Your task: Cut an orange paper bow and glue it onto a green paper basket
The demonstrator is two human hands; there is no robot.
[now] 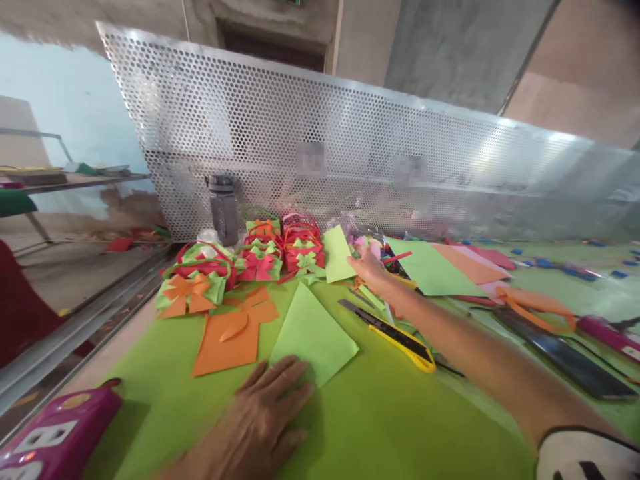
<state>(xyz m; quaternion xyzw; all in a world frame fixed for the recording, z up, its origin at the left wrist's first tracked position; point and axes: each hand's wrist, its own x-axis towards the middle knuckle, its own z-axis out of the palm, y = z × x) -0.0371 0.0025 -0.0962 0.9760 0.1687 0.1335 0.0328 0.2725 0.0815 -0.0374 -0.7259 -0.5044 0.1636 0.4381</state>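
Note:
My left hand [273, 407] lies flat with fingers spread, its fingertips at the lower edge of a light green paper square [315, 333] on the table. Farther back, my right hand [369, 265] pinches the edge of a smaller light green paper piece [339, 255], which stands tilted up. Left of the square lies an orange paper piece [230, 343] with a curled flap. A yellow utility knife [395, 337] with its blade out rests under my right forearm.
Small red, green and orange paper baskets with bows [260, 257] stand at the back, beside a grey bottle [223, 210]. A perforated metal panel [280, 127] rises behind. Coloured sheets [430, 267] and a dark phone [570, 357] lie right; a purple power strip [63, 427] front left.

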